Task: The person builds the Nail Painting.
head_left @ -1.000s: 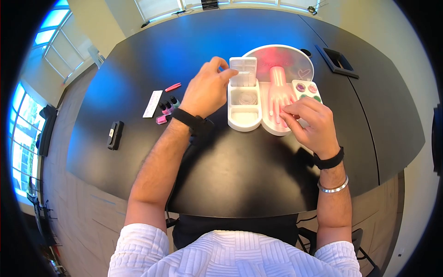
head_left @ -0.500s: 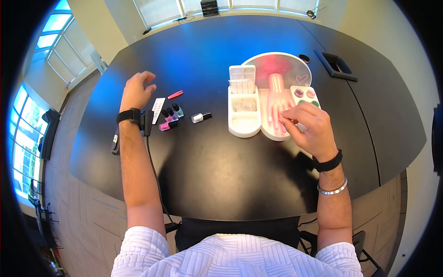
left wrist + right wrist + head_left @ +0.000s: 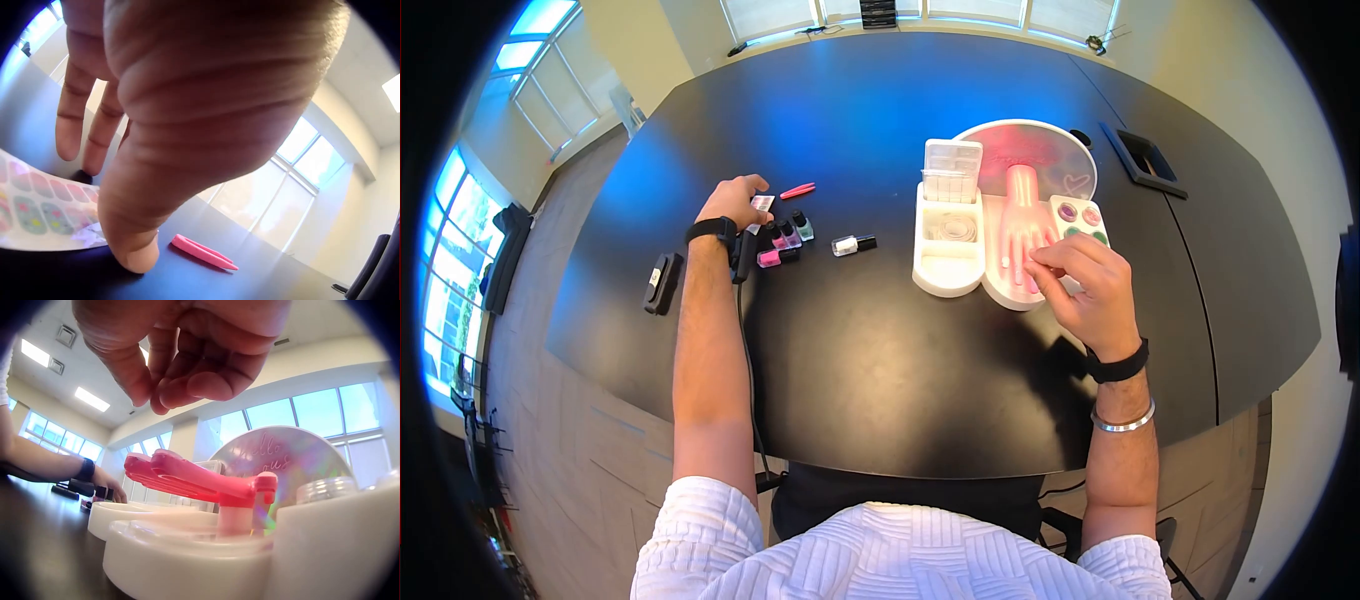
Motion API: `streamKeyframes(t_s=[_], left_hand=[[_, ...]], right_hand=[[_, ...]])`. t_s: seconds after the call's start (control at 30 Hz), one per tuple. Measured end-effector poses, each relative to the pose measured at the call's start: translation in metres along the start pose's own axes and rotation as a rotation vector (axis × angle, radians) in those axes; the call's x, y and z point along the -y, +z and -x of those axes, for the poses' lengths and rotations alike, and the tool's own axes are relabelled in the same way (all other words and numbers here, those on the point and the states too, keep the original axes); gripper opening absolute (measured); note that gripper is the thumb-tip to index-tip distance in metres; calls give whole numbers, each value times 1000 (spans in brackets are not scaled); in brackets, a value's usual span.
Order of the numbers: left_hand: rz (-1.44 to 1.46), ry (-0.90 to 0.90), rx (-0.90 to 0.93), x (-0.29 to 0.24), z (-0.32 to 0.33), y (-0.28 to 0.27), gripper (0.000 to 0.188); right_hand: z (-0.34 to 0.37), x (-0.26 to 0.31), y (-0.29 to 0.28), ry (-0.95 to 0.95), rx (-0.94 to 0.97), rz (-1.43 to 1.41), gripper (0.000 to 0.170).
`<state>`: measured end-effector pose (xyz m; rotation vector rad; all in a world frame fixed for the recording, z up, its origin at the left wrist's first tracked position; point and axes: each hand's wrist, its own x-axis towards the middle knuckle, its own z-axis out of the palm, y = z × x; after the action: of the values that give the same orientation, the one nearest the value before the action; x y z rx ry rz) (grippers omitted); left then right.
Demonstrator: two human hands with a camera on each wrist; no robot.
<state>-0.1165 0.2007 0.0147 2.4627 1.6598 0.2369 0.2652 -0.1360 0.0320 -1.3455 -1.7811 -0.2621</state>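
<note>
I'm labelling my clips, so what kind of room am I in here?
Probably an office meeting room: a big dark table with an inset box, a wall of windows and ceiling lights.

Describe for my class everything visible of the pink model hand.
The model hand is glossy pink and looks like plastic, with a wrist, a smooth back and slender, spread fingers; one fingertip looks white. It extends roughly level above the white base, on a paler support. Its fingers point toward the person, its wrist toward the round disc. The person's right hand is above it, and the right wrist view shows a gap between them.
</note>
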Motion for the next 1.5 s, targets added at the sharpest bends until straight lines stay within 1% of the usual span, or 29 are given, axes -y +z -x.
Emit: streamKeyframes(t_s=[0.23, 0.33, 0.43, 0.5, 0.53, 0.6, 0.8, 0.9, 1.03, 1.13, 1.2, 1.43, 1.5], left_hand=[[59, -61, 22, 0, -4, 0, 63], [36, -39, 35, 3, -6, 3, 61], [23, -16, -6, 2, -6, 7, 58], [-23, 4, -48, -1, -6, 10, 53], [-22, 4, -48, -2, -7, 10, 53], [-33, 23, -51, -4, -7, 9, 46], [-26, 8, -46, -3, -12, 12, 44], [-75, 51, -55, -4, -9, 15, 45], [-138, 31, -11, -12, -3, 9, 45], [-98, 37, -13, -11, -5, 10, 48], [-35, 105, 4, -10, -5, 10, 51], [29, 90, -1, -17, -6, 10, 51], [17, 146, -35, -9, -10, 14, 54]], right_hand=[[0, -1, 1, -4, -5, -16, 11], [0, -2, 1, -12, -3, -11, 11], [0, -1, 1, -12, 5, 1, 11], [0, -2, 1, -13, 4, -1, 11], [0, -2, 1, -14, 3, -2, 11], [1, -2, 1, -12, 5, -3, 11], [1, -2, 2, -6, 11, -2, 11], [1, -2, 1, -6, 13, -8, 11], [1, -3, 1, -14, 13, -1, 11], [1, -3, 1, -20, 16, 2, 10], [1, -2, 1, -10, 19, -6, 10], [0, -2, 1, -1, 28, -10, 10], [1, -2, 1, -2, 28, -9, 10]])
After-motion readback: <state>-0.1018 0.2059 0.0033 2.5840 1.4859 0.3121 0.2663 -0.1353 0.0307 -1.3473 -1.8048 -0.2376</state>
